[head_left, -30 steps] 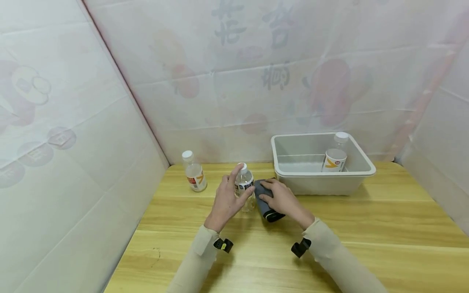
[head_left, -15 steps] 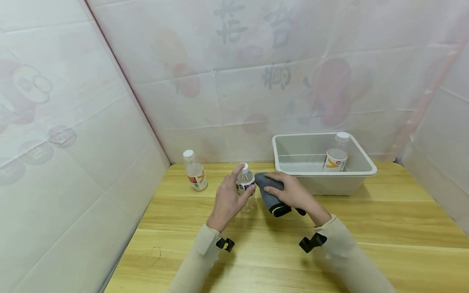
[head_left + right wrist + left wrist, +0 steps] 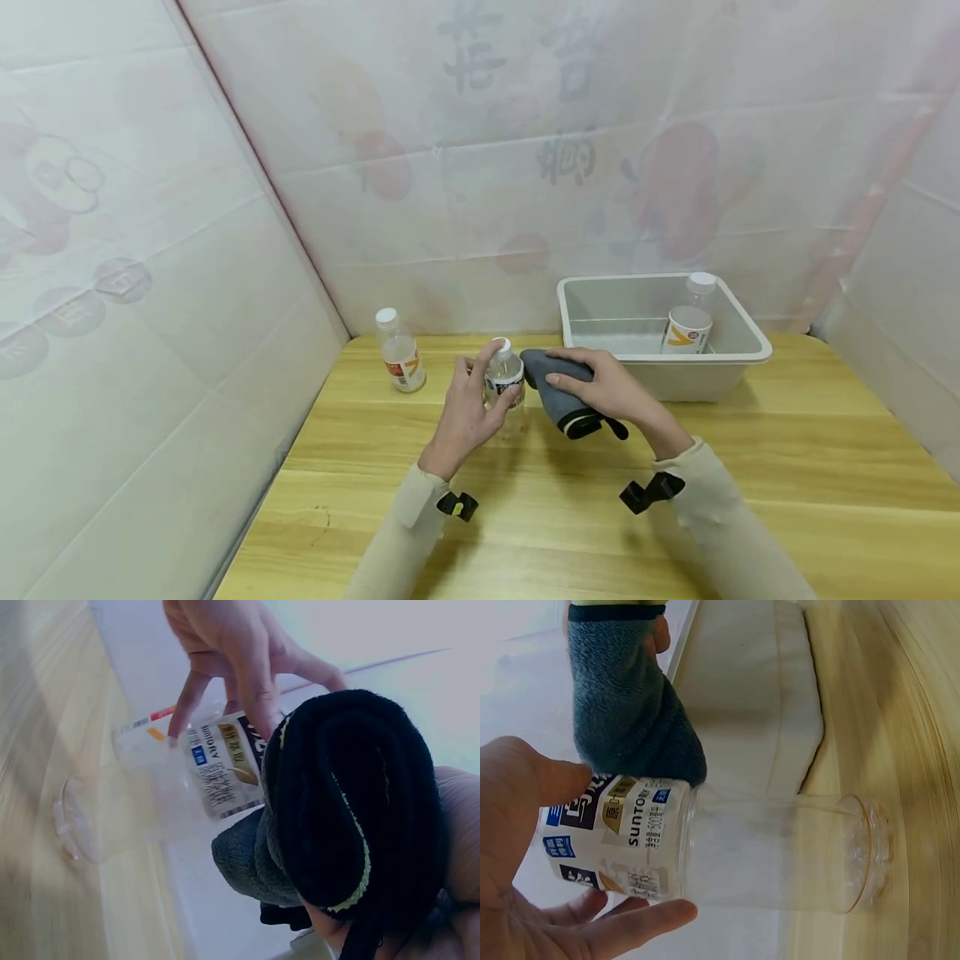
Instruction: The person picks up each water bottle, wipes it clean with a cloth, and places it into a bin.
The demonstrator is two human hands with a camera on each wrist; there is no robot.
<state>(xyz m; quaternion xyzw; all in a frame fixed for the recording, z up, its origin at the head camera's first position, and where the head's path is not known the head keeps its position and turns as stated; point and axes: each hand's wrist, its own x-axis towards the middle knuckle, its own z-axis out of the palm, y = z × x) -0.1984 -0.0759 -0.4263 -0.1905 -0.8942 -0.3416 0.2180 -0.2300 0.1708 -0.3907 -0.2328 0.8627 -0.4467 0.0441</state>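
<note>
Wood table (image 3: pixel 555 542) below, and your left hand (image 3: pixel 467 414) is curved partway round the bottle (image 3: pixel 742 847) standing on it. Your right hand (image 3: pixel 611 387) is gripping the rolled cloth (image 3: pixel 550 387) just right of that bottle, tub (image 3: pixel 686 382) sitting just past that hand.

A clear plastic bottle (image 3: pixel 739 851) with a white cap and a white label bearing dark-blue and gold panels stands upright on the desk (image 3: pixel 540 542), the left hand (image 3: pixel 467 408) gripping its upper part. A grey-blue cloth (image 3: pixel 553 398), rolled up, black-edged with a pale-yellow line, is held raised and slanted in the right hand (image 3: pixel 611 387), its far end right by the bottle's label; contact is unclear.
</note>
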